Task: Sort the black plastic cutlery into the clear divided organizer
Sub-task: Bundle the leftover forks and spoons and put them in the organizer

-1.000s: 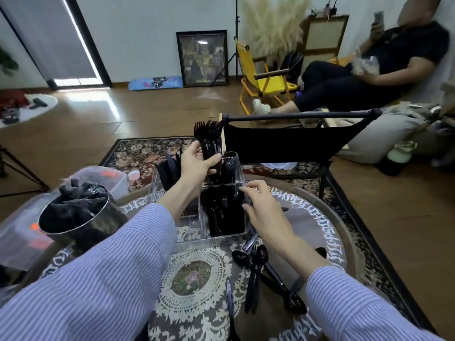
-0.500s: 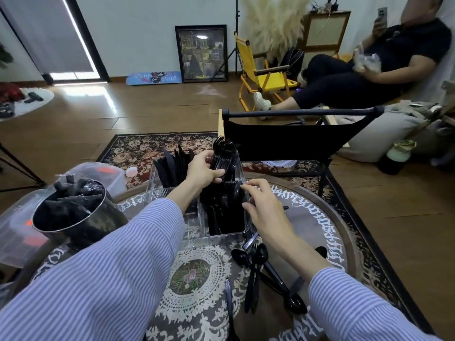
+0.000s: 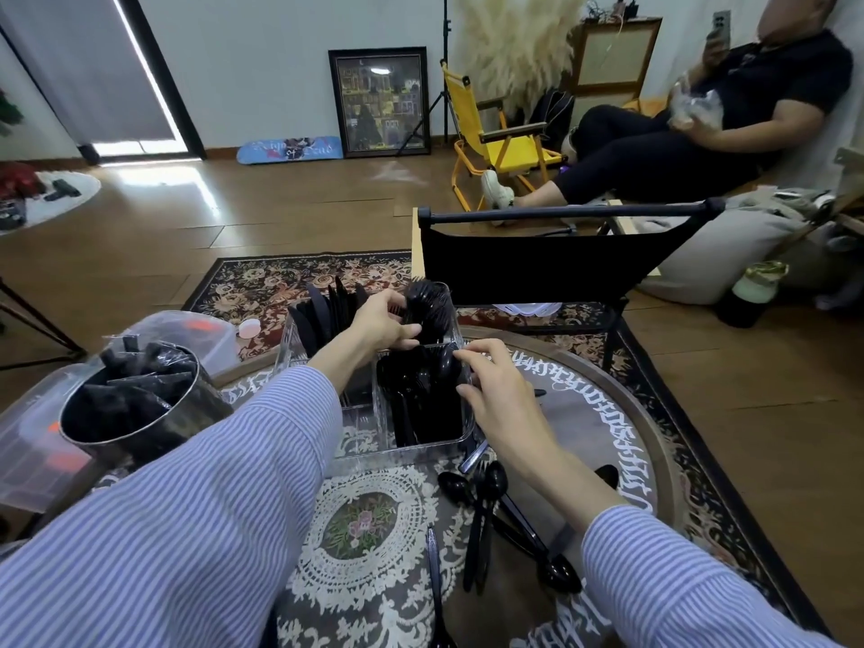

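The clear divided organizer (image 3: 360, 437) stands mid-table. Black knives (image 3: 322, 311) fill its far left section, and black spoons and forks (image 3: 421, 395) fill the near right one. My left hand (image 3: 381, 322) grips a bundle of black forks (image 3: 428, 306), tines up, low in the far right section. My right hand (image 3: 491, 390) rests with curled fingers on the organizer's right rim, holding nothing I can make out. Loose black spoons (image 3: 486, 502) lie on the table by my right wrist. A single black knife (image 3: 434, 582) lies near the table's front.
A dark metal bucket (image 3: 135, 409) of black wrapped items stands at the left beside clear plastic tubs (image 3: 28, 441). A black folding chair (image 3: 551, 254) stands behind the round table (image 3: 626, 413). A seated person (image 3: 692, 128) is at the far right.
My left hand has lowered the bundle of forks from high above the organizer down into its far right section. My right hand has stayed at the right rim.
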